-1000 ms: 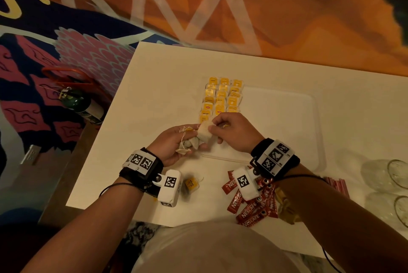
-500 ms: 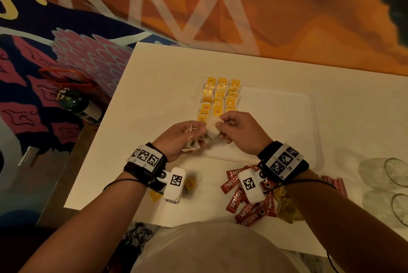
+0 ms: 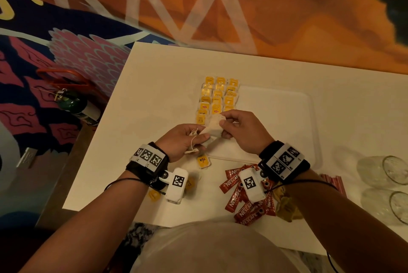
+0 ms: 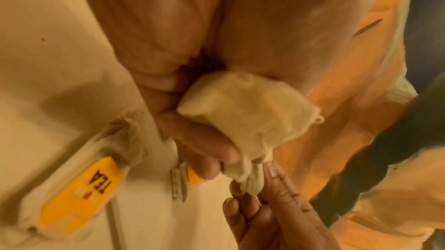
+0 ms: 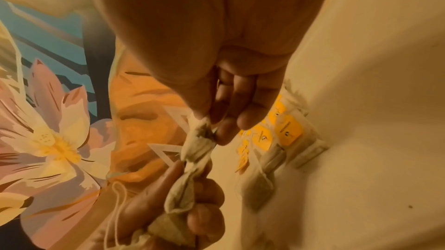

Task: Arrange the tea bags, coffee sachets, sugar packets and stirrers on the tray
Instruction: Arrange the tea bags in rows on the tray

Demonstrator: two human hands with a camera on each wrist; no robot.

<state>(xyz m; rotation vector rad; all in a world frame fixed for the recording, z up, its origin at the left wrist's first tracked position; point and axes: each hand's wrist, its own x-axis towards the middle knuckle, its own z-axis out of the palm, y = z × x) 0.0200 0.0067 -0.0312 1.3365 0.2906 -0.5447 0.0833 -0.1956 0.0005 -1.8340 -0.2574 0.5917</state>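
A white tray (image 3: 276, 122) lies on the white table (image 3: 154, 87). Three columns of yellow-tagged tea bags (image 3: 217, 98) fill its left end. Above the tray's near left corner, my left hand (image 3: 197, 138) grips a small bunch of white tea bags with loose strings. My right hand (image 3: 224, 123) pinches the end of one tea bag (image 3: 213, 129) stretched between the two hands. The wrist views show that tea bag (image 4: 248, 113) (image 5: 197, 145) twisted between both hands' fingertips. A loose tea bag tagged TEA (image 3: 203, 160) lies just in front of the tray.
Red coffee sachets (image 3: 238, 204) lie heaped near the front edge under my right wrist. Beside them are crumpled yellow-brown packets (image 3: 286, 208) and red-striped stirrers (image 3: 331, 181). Two glasses (image 3: 388, 173) lie at the right. A green bottle (image 3: 77, 107) is left of the table.
Both hands stay together over the tray's near left corner. The right hand has drawn one tea bag slightly away from the bunch in the left hand.
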